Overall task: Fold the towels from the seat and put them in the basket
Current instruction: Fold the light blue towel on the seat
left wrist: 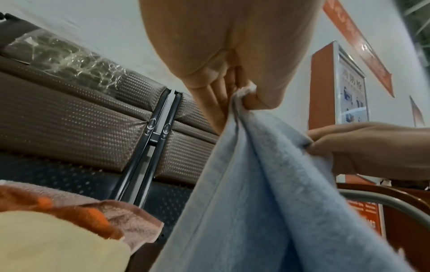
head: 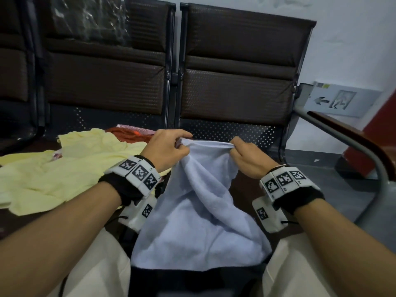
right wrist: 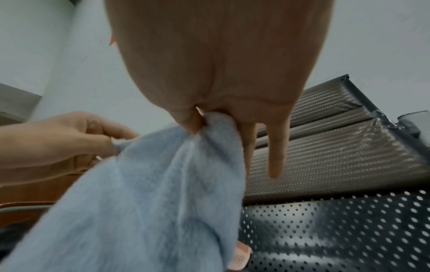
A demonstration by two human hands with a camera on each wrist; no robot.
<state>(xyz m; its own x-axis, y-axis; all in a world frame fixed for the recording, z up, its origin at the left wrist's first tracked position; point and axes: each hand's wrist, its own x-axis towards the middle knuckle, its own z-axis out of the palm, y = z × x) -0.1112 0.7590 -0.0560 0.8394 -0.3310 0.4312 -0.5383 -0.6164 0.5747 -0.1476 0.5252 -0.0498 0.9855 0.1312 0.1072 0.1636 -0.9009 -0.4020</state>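
The light blue towel (head: 199, 202) hangs over the person's lap, its top edge lifted and stretched between the two hands, the rest sagging in loose folds down to the knees. The left hand (head: 166, 148) pinches one end of that edge between thumb and curled fingers; the right hand (head: 246, 156) pinches the other end the same way, with two fingers (right wrist: 277, 156) left pointing free, as the right wrist view shows. The hands stand near each other, so the edge between them is slack and bunched.

To fold it well, I'd say each hand should work along to a true corner, then draw apart until the edge is taut and level, so the halves meet squarely. The grips look shallow; a slipping corner would spoil the fold.

On the seat to the person's left lie a crumpled pale yellow towel (head: 64, 166) and, beyond it, an orange-and-pink towel (head: 130, 133), both unfolded. Dark padded chair backs (head: 235, 67) stand behind, and a metal armrest (head: 364, 155) curves on the right. No basket shows in any view
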